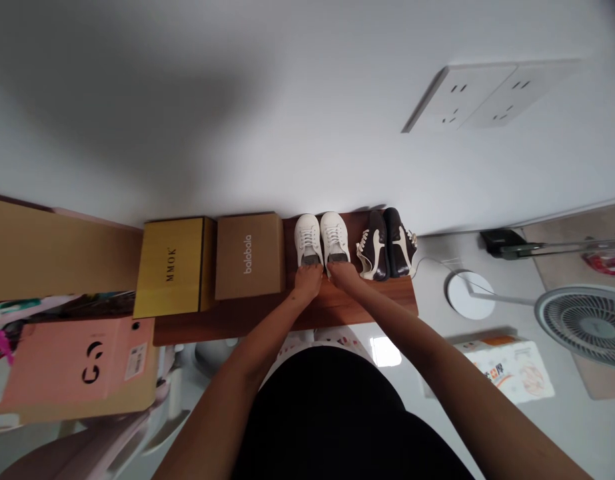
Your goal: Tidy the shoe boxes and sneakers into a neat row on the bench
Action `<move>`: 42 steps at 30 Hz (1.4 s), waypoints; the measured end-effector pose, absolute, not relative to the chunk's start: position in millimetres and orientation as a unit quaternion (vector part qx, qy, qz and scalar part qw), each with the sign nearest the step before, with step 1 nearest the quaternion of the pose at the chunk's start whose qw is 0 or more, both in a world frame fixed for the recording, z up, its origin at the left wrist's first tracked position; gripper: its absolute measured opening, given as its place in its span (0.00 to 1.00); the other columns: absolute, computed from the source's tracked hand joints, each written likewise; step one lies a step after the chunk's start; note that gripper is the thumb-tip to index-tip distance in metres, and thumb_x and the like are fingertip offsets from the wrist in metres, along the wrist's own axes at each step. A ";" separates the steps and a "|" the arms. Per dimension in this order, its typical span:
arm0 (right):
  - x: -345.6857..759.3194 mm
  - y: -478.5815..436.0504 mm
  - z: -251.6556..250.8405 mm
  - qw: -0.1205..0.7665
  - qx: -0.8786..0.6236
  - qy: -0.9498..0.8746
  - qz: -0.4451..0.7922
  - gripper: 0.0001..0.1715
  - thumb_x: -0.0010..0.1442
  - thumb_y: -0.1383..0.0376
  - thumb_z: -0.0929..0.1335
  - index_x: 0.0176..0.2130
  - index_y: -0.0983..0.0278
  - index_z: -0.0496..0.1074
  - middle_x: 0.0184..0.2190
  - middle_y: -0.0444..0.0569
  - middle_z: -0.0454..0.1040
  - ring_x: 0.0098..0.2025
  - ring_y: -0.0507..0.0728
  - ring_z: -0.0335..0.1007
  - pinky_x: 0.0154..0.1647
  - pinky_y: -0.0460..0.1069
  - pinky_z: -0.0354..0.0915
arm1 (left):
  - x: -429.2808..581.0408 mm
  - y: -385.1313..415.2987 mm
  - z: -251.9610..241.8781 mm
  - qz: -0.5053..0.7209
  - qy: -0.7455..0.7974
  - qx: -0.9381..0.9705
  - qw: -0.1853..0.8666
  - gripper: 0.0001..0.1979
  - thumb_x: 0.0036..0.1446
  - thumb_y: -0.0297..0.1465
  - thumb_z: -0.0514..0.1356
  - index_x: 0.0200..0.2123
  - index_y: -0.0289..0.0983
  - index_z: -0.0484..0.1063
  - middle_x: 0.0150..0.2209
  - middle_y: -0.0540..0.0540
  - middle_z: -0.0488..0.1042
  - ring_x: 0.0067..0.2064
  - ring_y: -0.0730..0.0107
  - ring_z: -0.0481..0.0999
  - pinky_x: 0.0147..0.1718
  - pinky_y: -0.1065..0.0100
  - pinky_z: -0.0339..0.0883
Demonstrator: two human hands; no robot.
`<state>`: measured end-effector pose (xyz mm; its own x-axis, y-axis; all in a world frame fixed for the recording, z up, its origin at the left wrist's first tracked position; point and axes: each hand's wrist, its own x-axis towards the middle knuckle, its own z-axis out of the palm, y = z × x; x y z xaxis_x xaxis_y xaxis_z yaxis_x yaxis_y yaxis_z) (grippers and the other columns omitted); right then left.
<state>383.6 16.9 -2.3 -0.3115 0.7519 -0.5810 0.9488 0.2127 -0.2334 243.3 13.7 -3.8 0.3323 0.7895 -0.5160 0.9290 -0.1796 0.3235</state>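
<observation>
Two white lace-up sneakers stand side by side on a reddish-brown wooden shelf (pixel 357 303), toes toward the wall. My left hand (pixel 308 280) is closed on the heel of the left white sneaker (pixel 307 233). The heel of the right white sneaker (pixel 334 232) is gripped by my right hand (pixel 342 273). Both heels are partly hidden by my fingers. To the right sits a pair of dark brown sneakers (pixel 387 243) with cream laces and trim, apart from my right hand. A brown shoebox (pixel 250 257) marked "balabala" is left of the white pair.
A yellow MMOK box (pixel 170 267) stands left of the brown box, and a pink box (pixel 77 363) lies lower left. On the right are a fan (pixel 584 327), its round white base (pixel 470 295) and a white printed package (pixel 512 370). Wall sockets (pixel 487 93) are above.
</observation>
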 end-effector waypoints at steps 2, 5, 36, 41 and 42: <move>382.0 15.3 -2.0 0.167 0.562 0.763 -0.274 0.14 0.66 0.70 0.64 0.50 0.69 0.73 0.51 0.66 0.76 0.52 0.65 0.74 0.53 0.55 0.67 | 242.6 12.6 -2.9 -0.120 0.564 0.764 0.290 0.13 0.65 0.25 0.53 0.49 0.31 0.73 0.48 0.30 0.77 0.55 0.49 0.76 0.57 0.57 0.60; 384.8 7.8 -0.4 0.130 0.582 0.764 -0.247 0.15 0.65 0.66 0.67 0.50 0.70 0.72 0.53 0.66 0.73 0.54 0.67 0.70 0.55 0.56 0.65 | 243.1 10.3 2.9 -0.129 0.573 0.768 0.255 0.13 0.64 0.28 0.56 0.51 0.30 0.70 0.48 0.29 0.76 0.55 0.48 0.74 0.56 0.57 0.61; 608.5 -47.8 -57.4 -0.133 0.748 0.602 -0.246 0.30 0.57 0.37 0.67 0.27 0.58 0.61 0.28 0.48 0.68 0.34 0.59 0.65 0.38 0.52 0.64 | 388.5 -1.2 -36.4 -0.061 0.512 0.742 0.429 0.10 0.61 0.35 0.65 0.43 0.35 0.75 0.44 0.39 0.80 0.50 0.55 0.79 0.48 0.62 0.69; 603.9 -42.5 -29.6 -0.018 0.714 0.675 -0.182 0.21 0.61 0.47 0.69 0.30 0.60 0.67 0.33 0.53 0.75 0.38 0.61 0.70 0.37 0.51 0.61 | 394.1 3.8 -14.9 -0.091 0.465 0.779 0.411 0.12 0.64 0.33 0.61 0.49 0.35 0.72 0.47 0.38 0.79 0.53 0.54 0.78 0.50 0.62 0.69; 601.3 -41.4 -24.3 0.011 0.708 0.685 -0.169 0.18 0.61 0.49 0.70 0.32 0.61 0.68 0.34 0.53 0.76 0.38 0.61 0.71 0.37 0.51 0.60 | 396.1 5.4 -10.0 -0.108 0.460 0.783 0.404 0.13 0.65 0.34 0.60 0.51 0.36 0.70 0.48 0.38 0.79 0.53 0.54 0.78 0.51 0.61 0.69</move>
<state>601.3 -41.4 -24.3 0.0028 0.9669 -0.2553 0.9745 -0.0600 -0.2164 396.1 5.4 -10.0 0.5527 0.6341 -0.5407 0.8083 -0.2499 0.5332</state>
